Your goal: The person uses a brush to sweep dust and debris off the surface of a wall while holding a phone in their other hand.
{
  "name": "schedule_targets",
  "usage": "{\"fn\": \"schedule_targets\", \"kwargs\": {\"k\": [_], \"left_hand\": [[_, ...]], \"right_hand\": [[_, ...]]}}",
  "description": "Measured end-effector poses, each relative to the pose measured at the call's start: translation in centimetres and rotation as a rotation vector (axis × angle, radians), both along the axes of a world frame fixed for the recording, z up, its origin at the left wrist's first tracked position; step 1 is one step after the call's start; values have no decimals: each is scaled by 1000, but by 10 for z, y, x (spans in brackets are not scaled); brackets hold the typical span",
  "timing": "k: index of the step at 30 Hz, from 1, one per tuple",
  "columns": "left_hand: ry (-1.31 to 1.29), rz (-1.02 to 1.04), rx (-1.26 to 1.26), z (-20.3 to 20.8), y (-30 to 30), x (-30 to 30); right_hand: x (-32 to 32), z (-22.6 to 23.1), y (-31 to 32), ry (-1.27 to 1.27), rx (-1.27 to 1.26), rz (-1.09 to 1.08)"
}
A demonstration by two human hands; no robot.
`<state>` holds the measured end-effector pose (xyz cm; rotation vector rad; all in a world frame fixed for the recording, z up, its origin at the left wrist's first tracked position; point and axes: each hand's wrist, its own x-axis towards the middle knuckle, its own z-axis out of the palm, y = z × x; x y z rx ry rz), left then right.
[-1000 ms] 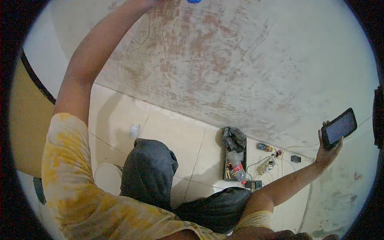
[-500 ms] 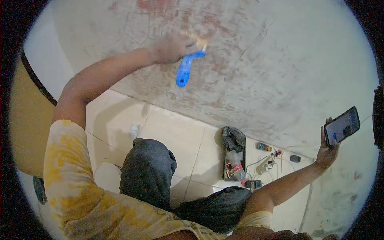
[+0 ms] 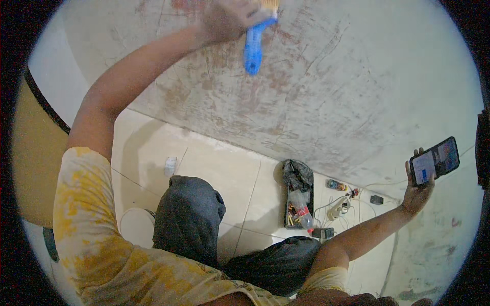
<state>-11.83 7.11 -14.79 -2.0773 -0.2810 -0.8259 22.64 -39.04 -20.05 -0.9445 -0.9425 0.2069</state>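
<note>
Since half a second ago my left hand (image 3: 227, 20) has lifted its blue-handled paintbrush (image 3: 253, 43) higher up the stained wall (image 3: 326, 97), fingers closed around it. My right hand (image 3: 419, 186) grips one lit smartphone (image 3: 434, 160). One black tray (image 3: 297, 204) sits on the floor tiles (image 3: 229, 168).

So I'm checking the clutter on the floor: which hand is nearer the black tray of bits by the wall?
Right. The right hand, holding a phone, is just right of and above the black tray. The left hand is high on the wall, gripping a blue-handled brush.
</note>
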Motion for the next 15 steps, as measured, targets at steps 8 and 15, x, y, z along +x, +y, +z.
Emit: {"fn": "schedule_targets", "kwargs": {"k": [8, 15], "left_hand": [[246, -237, 8, -71, -3, -8], [-215, -276, 8, 29, -25, -12]], "right_hand": [[3, -4, -2, 306, 153, 217], [29, -13, -7, 314, 118, 308]]}}
